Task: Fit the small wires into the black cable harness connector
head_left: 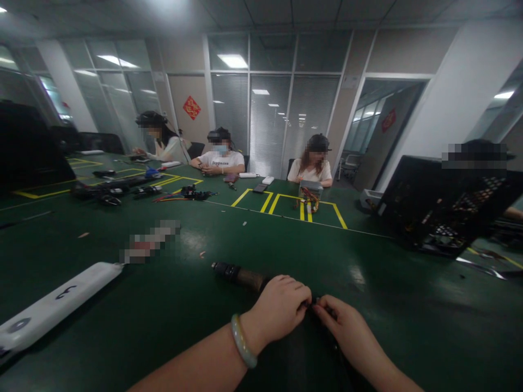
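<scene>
A dark electric screwdriver with a black collar and metal tip points away to the left, low over the green table. Wrapped around its rear part is my left hand, with a pale bangle at the wrist. Close beside it, my right hand is closed in a pinch at the screwdriver's back end, on what looks like the black plug of its cord. A dark cord runs down from the right fingers. The fingers cover most of the joint, so whether plug and tool are connected cannot be seen.
A white power strip lies at the left. A black computer case stands at the right. Dark cables, a bundle of coloured wires and a grey power supply lie farther back. Several people sit around the table.
</scene>
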`<state>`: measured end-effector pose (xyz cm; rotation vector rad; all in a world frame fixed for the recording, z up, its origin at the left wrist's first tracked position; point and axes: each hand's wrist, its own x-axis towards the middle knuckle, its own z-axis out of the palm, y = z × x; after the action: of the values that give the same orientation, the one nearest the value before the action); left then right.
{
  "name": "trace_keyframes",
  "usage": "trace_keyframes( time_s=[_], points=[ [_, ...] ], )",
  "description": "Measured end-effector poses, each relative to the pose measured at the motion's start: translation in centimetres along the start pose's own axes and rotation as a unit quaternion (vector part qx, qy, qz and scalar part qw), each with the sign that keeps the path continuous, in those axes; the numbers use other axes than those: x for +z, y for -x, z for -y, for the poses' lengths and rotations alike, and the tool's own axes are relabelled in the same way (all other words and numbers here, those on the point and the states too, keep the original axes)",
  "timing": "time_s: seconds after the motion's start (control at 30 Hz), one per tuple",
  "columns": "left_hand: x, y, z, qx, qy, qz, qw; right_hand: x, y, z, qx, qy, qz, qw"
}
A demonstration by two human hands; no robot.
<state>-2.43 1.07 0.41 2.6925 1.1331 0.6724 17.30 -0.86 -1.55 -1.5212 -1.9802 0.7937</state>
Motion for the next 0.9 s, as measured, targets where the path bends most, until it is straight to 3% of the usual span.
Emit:
trace_keyframes(
  time_s=[0.17, 0.37, 0.57, 0.9],
  points=[
    [-0.02, 0.09, 0.0, -0.024, 0.0, -0.002, 1.0, -0.17, -0.05, 0.13, 0.015, -0.001, 0.008, 1.0],
    [-0.3, 0.11, 0.03, 0.012, 0.0, 0.009, 1.0, -0.09, -0.02, -0.19, 0.012, -0.005, 0.004, 1.0],
    [-0.03, -0.17, 0.2, -0.023, -0.006, -0.005, 1.0, -0.07, 0.07, -0.24, 0.007, -0.008, 0.005, 1.0],
    [-0.1, -0.08, 0.24, 0.006, -0.008, 0.006, 1.0, -0.22, -0.13, -0.8, 0.031, -0.017, 0.006, 0.999]
  ],
)
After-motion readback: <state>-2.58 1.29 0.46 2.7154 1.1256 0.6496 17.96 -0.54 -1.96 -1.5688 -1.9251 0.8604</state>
